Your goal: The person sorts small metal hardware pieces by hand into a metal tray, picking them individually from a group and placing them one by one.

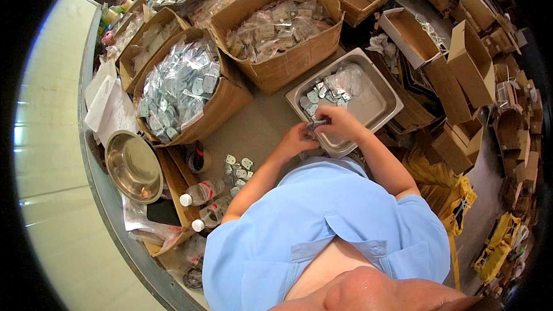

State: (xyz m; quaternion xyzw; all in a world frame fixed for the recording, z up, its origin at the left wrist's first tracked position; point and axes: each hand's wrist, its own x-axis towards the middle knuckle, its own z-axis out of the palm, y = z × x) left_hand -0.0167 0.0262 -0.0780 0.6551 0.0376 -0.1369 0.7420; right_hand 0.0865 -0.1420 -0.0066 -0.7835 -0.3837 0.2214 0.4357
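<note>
Just over the near left edge of a steel tray (385, 116), my two hands are close together. Small grey metal plates (314, 126) show between them, mostly covered by my fingers. My left hand (300, 138) is closed around them from the left. From the right, my right hand (336, 122) pinches at their upper end. In the tray, beyond my hands, lie loose metal plates (314, 96) with holes and a heap of clear plastic bags (349, 79). More loose plates (239, 168) are scattered on the tabletop beside my left forearm.
Cardboard boxes full of bagged metal parts (187, 89) and bagged pieces (282, 25) stand beyond the tray. At left are a round steel bowl (133, 167) and two clear bottles with white caps (201, 193). Opened cartons (469, 63) are piled at right.
</note>
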